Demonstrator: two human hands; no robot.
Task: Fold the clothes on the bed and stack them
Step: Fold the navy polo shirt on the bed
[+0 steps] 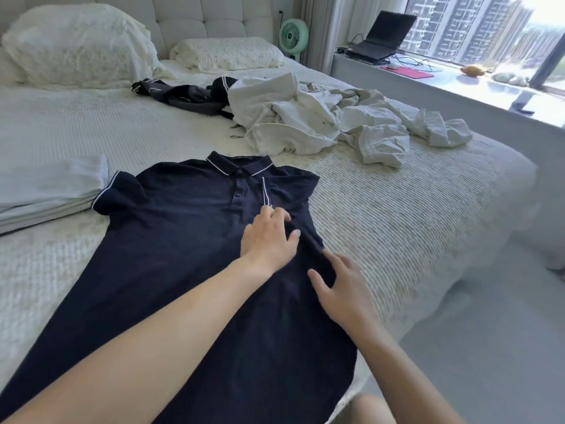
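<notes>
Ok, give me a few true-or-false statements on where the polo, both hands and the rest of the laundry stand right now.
1. The navy polo shirt lies front up on the bed, collar pointing toward the pillows. True.
2. The polo's right sleeve is already folded in across the chest. True; its white-striped cuff lies beside the button placket.
3. The left hand is off the shirt, gripping the pile of white clothes. False; it rests on the polo's chest, and the pile lies untouched further up the bed.
4. The right hand holds a hanger. False; its fingers are spread at the polo's right edge, holding nothing.
5. A folded pale garment lies left of the polo. True.
</notes>
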